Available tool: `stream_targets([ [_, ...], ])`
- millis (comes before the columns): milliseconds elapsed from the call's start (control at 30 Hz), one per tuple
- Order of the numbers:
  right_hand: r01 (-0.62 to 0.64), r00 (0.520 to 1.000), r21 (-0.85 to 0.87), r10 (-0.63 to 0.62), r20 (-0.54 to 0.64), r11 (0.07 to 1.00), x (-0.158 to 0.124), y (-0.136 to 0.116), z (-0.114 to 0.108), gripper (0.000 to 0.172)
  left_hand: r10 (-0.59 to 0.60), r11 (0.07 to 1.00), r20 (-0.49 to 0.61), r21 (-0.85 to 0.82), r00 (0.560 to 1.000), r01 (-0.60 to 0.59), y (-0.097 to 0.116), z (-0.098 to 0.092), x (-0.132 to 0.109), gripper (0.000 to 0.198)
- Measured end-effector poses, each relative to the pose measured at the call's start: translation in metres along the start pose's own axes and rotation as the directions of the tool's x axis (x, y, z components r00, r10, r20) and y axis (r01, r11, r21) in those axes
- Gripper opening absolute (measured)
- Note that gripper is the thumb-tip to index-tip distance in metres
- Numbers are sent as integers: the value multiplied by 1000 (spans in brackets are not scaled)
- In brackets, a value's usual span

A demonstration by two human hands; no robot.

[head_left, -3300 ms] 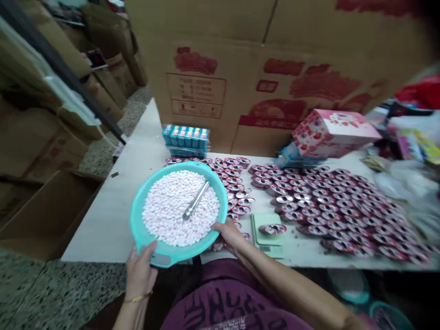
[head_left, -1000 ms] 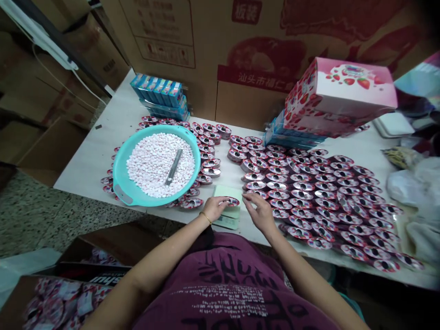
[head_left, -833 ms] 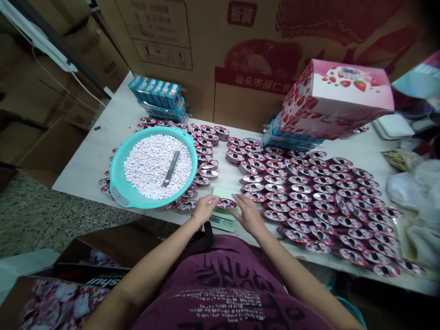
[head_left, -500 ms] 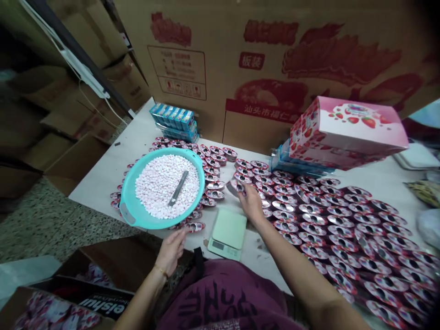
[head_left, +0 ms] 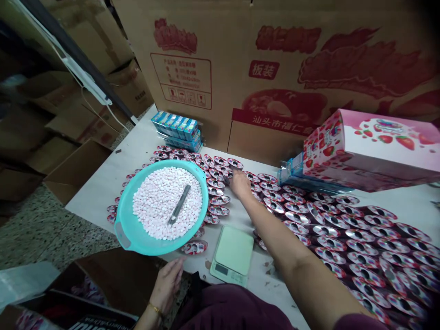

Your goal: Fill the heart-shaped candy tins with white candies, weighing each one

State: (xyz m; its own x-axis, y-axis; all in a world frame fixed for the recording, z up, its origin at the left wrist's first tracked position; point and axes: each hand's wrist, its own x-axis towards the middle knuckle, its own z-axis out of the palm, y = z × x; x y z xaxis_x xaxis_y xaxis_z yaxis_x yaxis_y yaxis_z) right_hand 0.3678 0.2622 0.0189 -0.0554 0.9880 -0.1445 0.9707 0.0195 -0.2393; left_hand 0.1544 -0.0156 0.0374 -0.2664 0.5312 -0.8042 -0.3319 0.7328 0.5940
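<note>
Among the far foil-lidded cups (head_left: 220,174), right hand (head_left: 239,184) rests fingers-down; grip not discernible. Left hand (head_left: 167,283) open at the surface (head_left: 103,183) edge, near the teal basin (head_left: 128,231) and the bare scale (head_left: 233,253).

1. This is a packing room or small warehouse for sweets, not a home.
2. Behind the outstretched right hand (head_left: 239,183) rise big printed cardboard cartons (head_left: 288,78), stacked wall-like, with more brown cartons (head_left: 74,169) on the speckled floor off beyond the left hand (head_left: 167,285).
3. Around the right hand, the white table (head_left: 137,142) is covered with rows of small foil-lidded cups (head_left: 343,233).
4. Between the hands stand a teal basin of pink-white candies (head_left: 161,204) and a small weighing scale (head_left: 233,253).
</note>
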Motion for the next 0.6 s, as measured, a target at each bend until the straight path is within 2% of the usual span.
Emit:
stream_targets([
  [133,76,997,-38,-75,18,996,12,0,10,36,-37,999,4,29,999,37,1,7,5,47],
  [233,115,993,-36,-114,31,993,11,10,11,39,-53,997,23,56,998,51,4,13,5,48],
  [400,125,991,-111,-130,-43,986,-32,47,10,28,-45,998,17,40,999,44,12,14,1,43],
  [467,111,993,-175,-117,-21,978,-51,60,14,25,-52,999,31,8,998,52,16,17,-1,38],
  [533,104,994,-228,-105,9,968,-63,68,18,21,-69,995,91,-62,993,74,21,26,-5,32],
  [600,93,996,-244,-91,19,965,-68,72,17,21,-91,980,209,-156,974,126,28,37,-10,26],
])
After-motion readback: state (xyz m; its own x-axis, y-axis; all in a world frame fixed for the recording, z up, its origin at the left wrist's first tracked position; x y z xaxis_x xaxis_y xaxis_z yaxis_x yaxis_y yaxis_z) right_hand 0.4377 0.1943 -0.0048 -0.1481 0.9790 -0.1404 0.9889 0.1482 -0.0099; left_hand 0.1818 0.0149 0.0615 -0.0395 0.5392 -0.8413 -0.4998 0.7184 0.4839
